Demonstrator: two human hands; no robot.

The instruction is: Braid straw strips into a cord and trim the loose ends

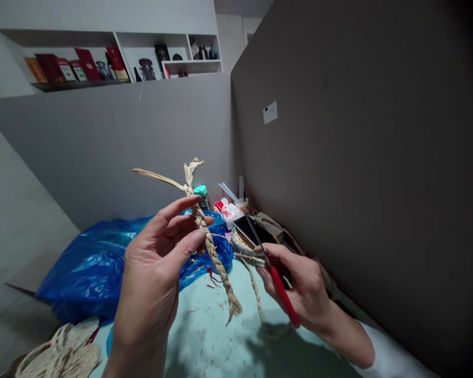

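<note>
A short braid of pale dried straw [212, 248] is pinched between the thumb and fingers of my left hand [163, 247]. It slants from upper left to lower right, with one loose strand sticking out leftward near its knotted top and a frayed lower end. My right hand [295, 283] holds scissors with red handles [281, 296], their narrow blades pointing up and left, apart from the braid. Between the hands and lower, another thin braid [256, 294] hangs down or lies over the table; I cannot tell where its far end goes.
Scraps litter the pale green table [205, 336]. A blue plastic bag [90, 268] bulges at the left, above a coil of pale cord [63, 352]. At the back stand a woven basket [242, 244] with a dark phone-like slab [254, 231], and a teal-lidded jar [201, 190]. Grey partitions [173, 136] enclose the back and right.
</note>
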